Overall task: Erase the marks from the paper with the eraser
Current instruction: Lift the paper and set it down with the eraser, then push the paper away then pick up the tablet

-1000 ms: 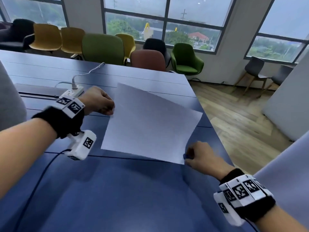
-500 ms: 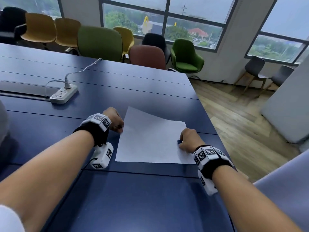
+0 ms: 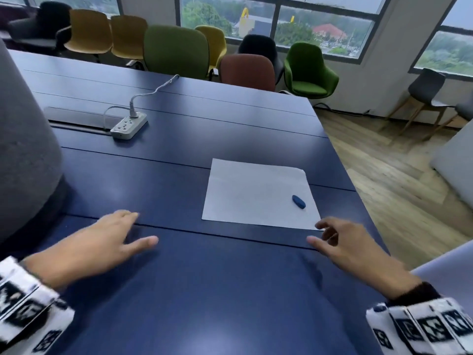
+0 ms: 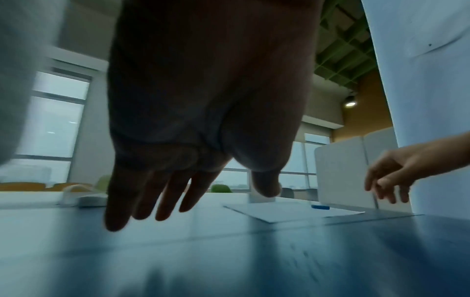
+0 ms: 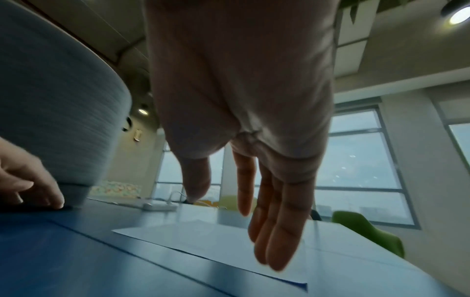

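Stretching out ahead of me, the blue table [image 3: 179, 155] carries everything, with a row of coloured chairs [image 3: 176, 51] along its far edge and a grey rounded shape [image 3: 23, 149] at my left. Next in size, the paper [image 3: 256, 193] lies flat on the table, ahead and to my right, its near edge just past a seam in the tabletop. My left hand [image 3: 97, 247] is over the table well to the left of the paper, palm down, its fingers [image 4: 142, 199] straight and slightly spread, holding nothing. My right hand [image 3: 353, 247] hangs just short of the paper's near right corner, its fingers [image 5: 277, 227] loose and apart, the thumb out to the side, also empty; whether the fingertips touch the table I cannot tell. A white power strip [image 3: 129, 128] sits farther back on the left with its cable looping away. Smallest of all, the blue eraser [image 3: 298, 201] lies on the paper near its right edge, just ahead of my right fingertips and clear of them, well apart from my left hand.
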